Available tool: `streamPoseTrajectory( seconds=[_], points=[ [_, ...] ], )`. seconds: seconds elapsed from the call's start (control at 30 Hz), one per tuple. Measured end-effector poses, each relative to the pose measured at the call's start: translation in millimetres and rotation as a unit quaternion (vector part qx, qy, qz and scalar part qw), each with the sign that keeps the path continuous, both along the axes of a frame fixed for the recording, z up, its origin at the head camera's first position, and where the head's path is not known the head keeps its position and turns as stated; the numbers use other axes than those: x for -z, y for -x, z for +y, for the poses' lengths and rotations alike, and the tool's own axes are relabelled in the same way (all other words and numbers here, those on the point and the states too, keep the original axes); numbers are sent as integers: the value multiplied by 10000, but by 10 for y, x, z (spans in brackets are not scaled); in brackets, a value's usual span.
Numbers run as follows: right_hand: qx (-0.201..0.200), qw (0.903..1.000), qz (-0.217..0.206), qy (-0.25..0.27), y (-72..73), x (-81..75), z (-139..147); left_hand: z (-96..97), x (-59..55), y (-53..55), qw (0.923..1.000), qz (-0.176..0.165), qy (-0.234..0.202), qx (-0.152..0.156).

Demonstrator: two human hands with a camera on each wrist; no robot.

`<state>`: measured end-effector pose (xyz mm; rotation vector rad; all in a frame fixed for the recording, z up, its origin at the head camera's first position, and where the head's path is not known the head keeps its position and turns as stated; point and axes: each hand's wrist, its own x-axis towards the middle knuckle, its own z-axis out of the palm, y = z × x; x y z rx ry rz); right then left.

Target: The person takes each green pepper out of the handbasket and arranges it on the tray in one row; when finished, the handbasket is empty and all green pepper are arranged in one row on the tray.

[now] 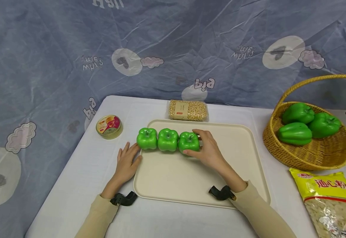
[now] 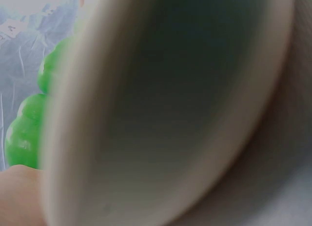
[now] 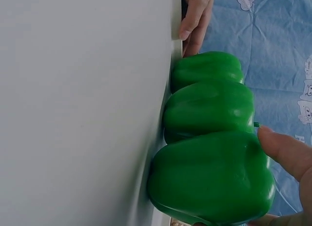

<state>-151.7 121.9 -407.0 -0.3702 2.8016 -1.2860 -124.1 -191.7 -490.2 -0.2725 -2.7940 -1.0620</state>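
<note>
Three green bell peppers stand upright in a touching row across the beige tray: a left one, a middle one and a right one. My right hand grips the right pepper between thumb and fingers; in the right wrist view that pepper is nearest the camera. My left hand lies at the tray's left edge with fingers extended, fingertips beside the left pepper. Whether they touch it is hard to tell. A blurred pale shape hides most of the left wrist view.
A wicker basket at the right holds three more green peppers. In front of it lies a yellow-topped pasta bag. Behind the tray sits a pack of yellow kernels. A round tin stands at the left.
</note>
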Motion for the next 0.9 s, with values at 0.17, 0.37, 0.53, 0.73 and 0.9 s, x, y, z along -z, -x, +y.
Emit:
streamPoseTrajectory(
  seconds=[0.17,0.37,0.53,0.73,0.9],
  points=[
    [-44,10000,-5,49,-7,-11,15,6,-6,7,10000,-45,-1,21],
    [-86,9998,51,199,-6,-49,58,2,-19,4,9999,-103,4,45],
    [-64,9996,88,265,-8,-88,155,-4,-30,0,9998,-183,7,51],
    [49,9995,179,249,-14,-129,410,-5,-14,-4,9999,-83,26,58],
    [359,9986,325,216,-21,-197,756,-9,1,3,10000,7,46,43]
  ],
)
